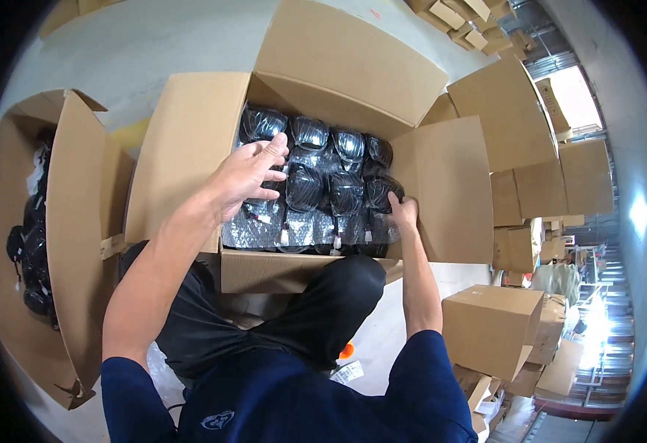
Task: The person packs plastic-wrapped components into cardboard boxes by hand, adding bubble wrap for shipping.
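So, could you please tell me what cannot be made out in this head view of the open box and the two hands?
- Lower layers in the open cardboard box: hidden by the top row of bagged black coiled cables.
- Right hand fingertips: hidden behind the cable bags at the box's right side.
- Cables under the left hand: covered by it.
- Second box at left: contents dark, cut by the fisheye rim.

My left hand [246, 177] is stretched forward with the palm down, fingers spread and slightly curled, the forearm bare up to a dark blue sleeve. My right hand [403, 210] sits lower and off to the right, fingers bent and pressed down, its arm running nearly straight back to my shoulder.
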Available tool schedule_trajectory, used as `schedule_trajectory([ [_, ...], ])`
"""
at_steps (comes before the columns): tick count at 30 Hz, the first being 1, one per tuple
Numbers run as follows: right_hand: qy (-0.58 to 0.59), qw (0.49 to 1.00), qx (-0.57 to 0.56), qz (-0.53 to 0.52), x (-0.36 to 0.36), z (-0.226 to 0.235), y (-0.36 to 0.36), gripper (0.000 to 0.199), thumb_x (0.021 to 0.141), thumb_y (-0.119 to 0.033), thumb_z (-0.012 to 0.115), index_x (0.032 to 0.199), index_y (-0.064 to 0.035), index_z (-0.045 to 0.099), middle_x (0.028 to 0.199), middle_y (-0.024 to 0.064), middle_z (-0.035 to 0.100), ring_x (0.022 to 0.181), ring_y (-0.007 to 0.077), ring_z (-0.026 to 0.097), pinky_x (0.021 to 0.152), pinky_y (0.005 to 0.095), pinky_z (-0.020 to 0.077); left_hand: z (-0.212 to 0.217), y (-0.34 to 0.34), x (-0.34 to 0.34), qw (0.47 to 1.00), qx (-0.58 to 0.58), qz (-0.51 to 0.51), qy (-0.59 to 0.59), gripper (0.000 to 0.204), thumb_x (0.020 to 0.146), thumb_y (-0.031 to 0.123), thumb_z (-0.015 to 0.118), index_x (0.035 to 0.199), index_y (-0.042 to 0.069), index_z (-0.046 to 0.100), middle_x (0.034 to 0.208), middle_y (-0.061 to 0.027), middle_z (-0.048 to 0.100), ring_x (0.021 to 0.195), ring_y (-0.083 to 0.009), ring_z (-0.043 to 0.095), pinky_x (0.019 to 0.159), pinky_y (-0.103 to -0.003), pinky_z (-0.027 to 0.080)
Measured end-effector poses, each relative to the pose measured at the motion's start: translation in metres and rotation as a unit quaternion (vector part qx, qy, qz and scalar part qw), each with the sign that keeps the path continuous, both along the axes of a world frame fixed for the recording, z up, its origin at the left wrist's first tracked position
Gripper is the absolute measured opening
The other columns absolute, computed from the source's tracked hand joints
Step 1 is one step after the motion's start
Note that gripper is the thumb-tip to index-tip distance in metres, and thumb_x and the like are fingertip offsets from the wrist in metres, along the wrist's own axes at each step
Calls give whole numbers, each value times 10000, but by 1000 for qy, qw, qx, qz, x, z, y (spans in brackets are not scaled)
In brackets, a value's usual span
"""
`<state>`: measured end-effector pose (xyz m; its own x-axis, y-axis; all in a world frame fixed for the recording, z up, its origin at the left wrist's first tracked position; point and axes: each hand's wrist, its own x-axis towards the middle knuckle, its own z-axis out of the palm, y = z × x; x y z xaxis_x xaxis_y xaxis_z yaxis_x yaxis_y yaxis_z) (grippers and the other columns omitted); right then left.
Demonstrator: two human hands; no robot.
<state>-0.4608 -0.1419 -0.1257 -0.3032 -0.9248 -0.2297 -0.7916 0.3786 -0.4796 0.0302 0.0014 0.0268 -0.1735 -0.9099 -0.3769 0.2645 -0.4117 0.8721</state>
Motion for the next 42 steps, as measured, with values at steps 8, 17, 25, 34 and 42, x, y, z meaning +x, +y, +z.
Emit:
schedule_trajectory([
  [8, 234, 936, -61, 255, 68, 6, 37, 389, 844, -303, 759, 1054, 13, 676, 1005, 245, 694, 973, 437, 677, 871, 510, 551, -10, 10, 13, 999, -11, 16, -42, 894, 981, 695, 476, 1442, -69, 422, 1444, -230, 486, 1305, -353, 522, 1007, -461, 504],
  [17, 257, 792, 107, 543, 36, -29, 45, 217, 922, -158, 597, 1088, -40, 672, 1127, 228, 675, 1044, 415, 651, 888, 498, 541, -38, -6, 8, 998, -45, 52, 9, 484, 1026, 534, 551, 1077, 74, 692, 837, -11, 616, 731, -122, 562, 700, -354, 549],
  [25, 409, 703, 89, 574, 12, -54, 36, 178, 957, -162, 554, 947, -12, 649, 901, 266, 702, 873, 445, 691, 716, 512, 548, -35, 0, 4, 964, -205, 112, -127, 605, 1014, 516, 564, 805, -40, 680, 700, -131, 658, 690, -187, 623, 651, -406, 500],
  [34, 212, 837, 35, 503, 57, -52, 48, 172, 910, -167, 644, 948, -7, 691, 807, 228, 716, 727, 376, 696, 680, 463, 533, 31, 90, 162, 918, -271, 103, -269, 481, 1010, 423, 583, 956, -34, 724, 897, -175, 734, 845, -237, 690, 769, -388, 545],
  [42, 13, 934, 79, 348, 73, -16, 74, 222, 905, -192, 667, 984, 8, 721, 891, 227, 730, 811, 364, 696, 767, 451, 532, -43, 341, 468, 808, 22, 294, -510, 420, 998, 372, 626, 917, -21, 749, 779, -105, 731, 738, -144, 701, 713, -307, 583],
])
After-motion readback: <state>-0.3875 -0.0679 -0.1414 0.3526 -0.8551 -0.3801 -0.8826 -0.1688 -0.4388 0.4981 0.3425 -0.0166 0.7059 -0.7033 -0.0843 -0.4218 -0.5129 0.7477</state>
